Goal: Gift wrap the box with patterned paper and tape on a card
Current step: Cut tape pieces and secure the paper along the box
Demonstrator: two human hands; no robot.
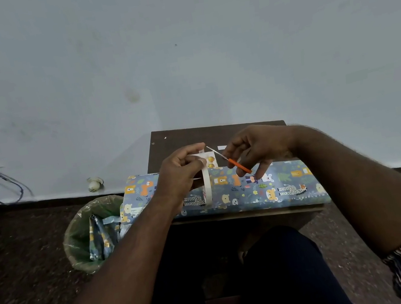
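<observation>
A long box [266, 188] wrapped in blue animal-patterned paper lies across a small dark table [181, 139]. Above its left half, my left hand [181, 173] grips a white tape roll [208, 190] seen edge-on, and its thumb and fingers pinch a small white card [208, 159] with gold ornaments printed on it. My right hand [258, 152] holds orange-handled scissors [230, 160], whose blades point up-left and end just beside the card's top right edge. A short white strip [222, 147] lies on the table behind the hands.
A round bin [76, 241] with a green liner stands on the dark floor left of the table, with scraps of patterned paper [101, 234] inside. A pale wall rises right behind the table. A socket with cables [0, 185] hangs at far left. My legs are under the table's front edge.
</observation>
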